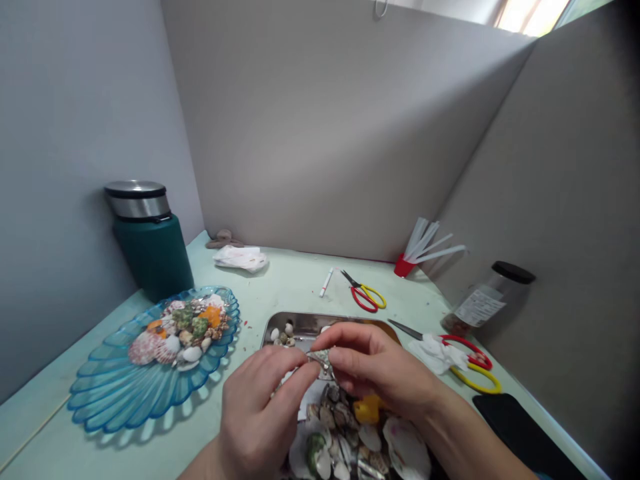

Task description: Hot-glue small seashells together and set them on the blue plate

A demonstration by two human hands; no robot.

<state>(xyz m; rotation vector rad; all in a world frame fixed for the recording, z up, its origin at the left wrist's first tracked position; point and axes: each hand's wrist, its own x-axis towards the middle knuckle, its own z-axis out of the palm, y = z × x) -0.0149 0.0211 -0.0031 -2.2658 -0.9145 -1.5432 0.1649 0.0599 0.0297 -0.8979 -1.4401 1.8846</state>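
Fingertips of my left hand [265,407] and my right hand [375,367] meet over a metal tray [345,321]. Between them is a small speckled grey-white shell [323,360], partly covered by the fingers. My right thumb and fingers pinch it. The left thumb and index finger close at its left edge, on a thin pale bit too small to name. Several small white shells [283,333] lie in the tray's left corner. Under my hands is a heap of mixed shells [345,433], with a yellow piece [367,408] beside my right wrist.
On the left stand a blue scalloped dish [115,393] of shells and a green flask [150,250]. Red-and-yellow scissors [367,297], a second pair [480,353] with white tissue [435,353], a clear jar [483,303], a red cup [404,266] of glue sticks and a dark phone [520,427] lie around.
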